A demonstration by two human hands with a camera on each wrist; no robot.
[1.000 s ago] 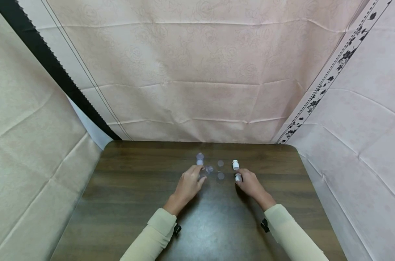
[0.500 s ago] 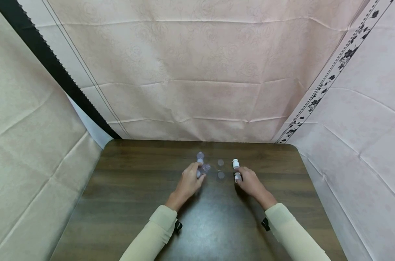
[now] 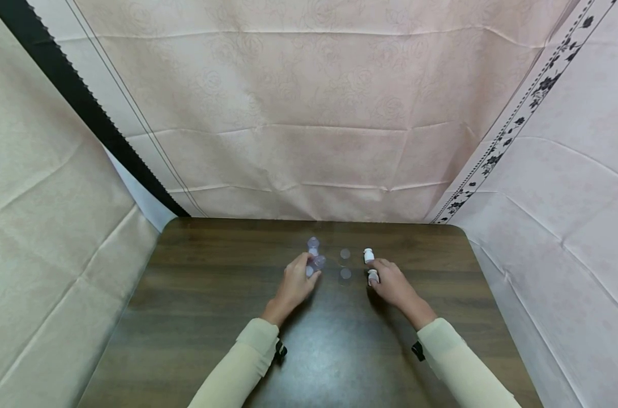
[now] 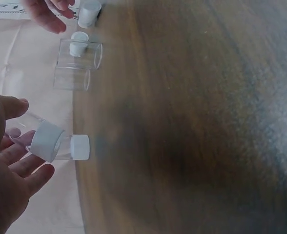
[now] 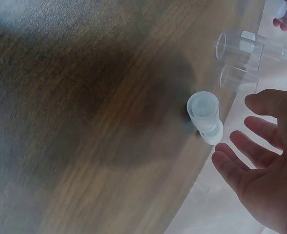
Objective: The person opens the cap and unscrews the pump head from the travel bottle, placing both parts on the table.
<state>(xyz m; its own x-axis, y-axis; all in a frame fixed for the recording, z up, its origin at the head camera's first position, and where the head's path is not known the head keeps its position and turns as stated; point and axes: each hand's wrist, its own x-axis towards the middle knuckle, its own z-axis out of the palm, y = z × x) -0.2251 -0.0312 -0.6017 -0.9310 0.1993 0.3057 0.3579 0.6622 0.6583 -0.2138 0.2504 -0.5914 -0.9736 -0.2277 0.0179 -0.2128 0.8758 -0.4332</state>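
Observation:
My left hand (image 3: 293, 281) holds a small clear bottle (image 4: 48, 140) with a white cap, tilted, cap end lower; its fingers show behind the clear body and the thumb lies at its side. Just beyond stands another clear bottle (image 3: 313, 243), resting on its white cap (image 4: 80, 147). My right hand (image 3: 390, 283) is beside the nearer white bottle (image 5: 203, 107), its fingers loosely curved; in the right wrist view a gap shows between fingertips and bottle. The second white bottle (image 3: 369, 255) stands right behind it.
Between the hands stand two clear cylindrical containers (image 4: 79, 54), one behind the other. The dark wooden table (image 3: 309, 351) ends a short way past the bottles. Patterned light cloth (image 3: 309, 113) hangs behind and at both sides.
The tilted clear bottle has shifted left, into my left hand, and its white cap has come into sight between thumb and fingers. My right hand stays by the nearer white bottle.

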